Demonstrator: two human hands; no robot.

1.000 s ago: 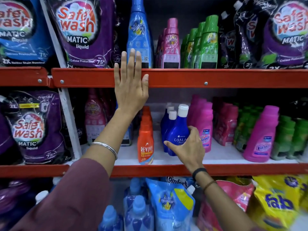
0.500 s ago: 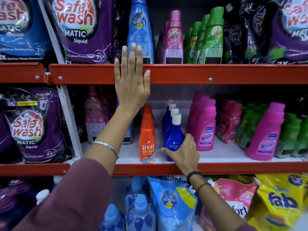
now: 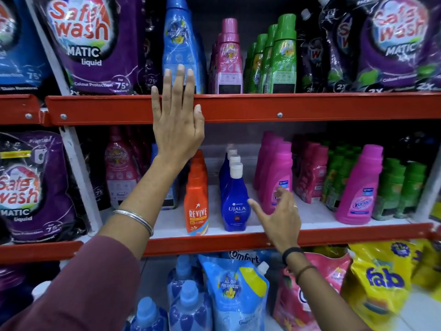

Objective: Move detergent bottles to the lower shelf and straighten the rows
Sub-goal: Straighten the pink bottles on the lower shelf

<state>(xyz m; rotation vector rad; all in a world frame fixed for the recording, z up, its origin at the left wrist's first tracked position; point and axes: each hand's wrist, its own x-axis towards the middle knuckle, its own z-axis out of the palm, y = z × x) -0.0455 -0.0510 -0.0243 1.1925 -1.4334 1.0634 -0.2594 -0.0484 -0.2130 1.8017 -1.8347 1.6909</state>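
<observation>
My left hand (image 3: 177, 123) lies flat and open against the red front edge of the upper shelf (image 3: 310, 107), fingertips overlapping a tall blue bottle (image 3: 180, 41). On the middle shelf (image 3: 334, 234) a row of blue Ujala bottles (image 3: 235, 199) stands beside a row of orange Revive bottles (image 3: 196, 199). My right hand (image 3: 278, 218) hovers open just right of the front Ujala bottle, thumb near its side, fingers spread in front of a pink Vanish bottle (image 3: 278, 177). It holds nothing.
Pink (image 3: 229, 58) and green bottles (image 3: 284, 56) stand on the upper shelf between Safewash pouches (image 3: 93, 44). Another pink Vanish bottle (image 3: 360, 187), dark pink and green bottles (image 3: 403, 187) fill the middle shelf's right. Below are blue refill pouches (image 3: 235, 290) and yellow fab bags (image 3: 379, 280).
My right hand has let go of the front Ujala bottle, which now stands in line with its row, and has moved right and opened. My left hand stays on the upper shelf edge.
</observation>
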